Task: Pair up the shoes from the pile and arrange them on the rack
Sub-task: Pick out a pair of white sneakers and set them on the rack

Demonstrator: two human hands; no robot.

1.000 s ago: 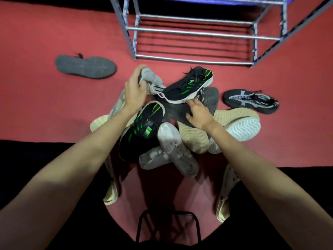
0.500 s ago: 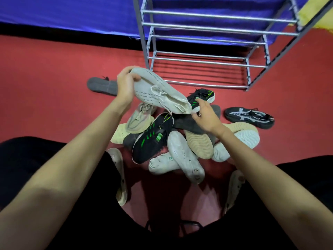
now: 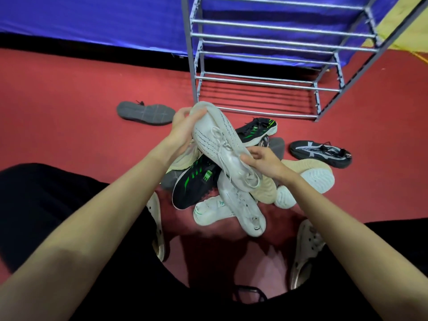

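Two hands grip one white knit sneaker (image 3: 222, 144): left hand (image 3: 183, 128) curls round its far end, right hand (image 3: 261, 162) pinches the near end (long axis pointing toward the shoe rack (image 3: 266, 112))

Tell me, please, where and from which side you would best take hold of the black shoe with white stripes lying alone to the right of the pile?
The black shoe with white stripes lies upright on the floor, clear of the pile, opening upward. I would probably come from above and pinch its collar rim, or span its narrow midsection.

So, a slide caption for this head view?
Both hands, left and right, hold a pale grey sneaker above the shoe pile.
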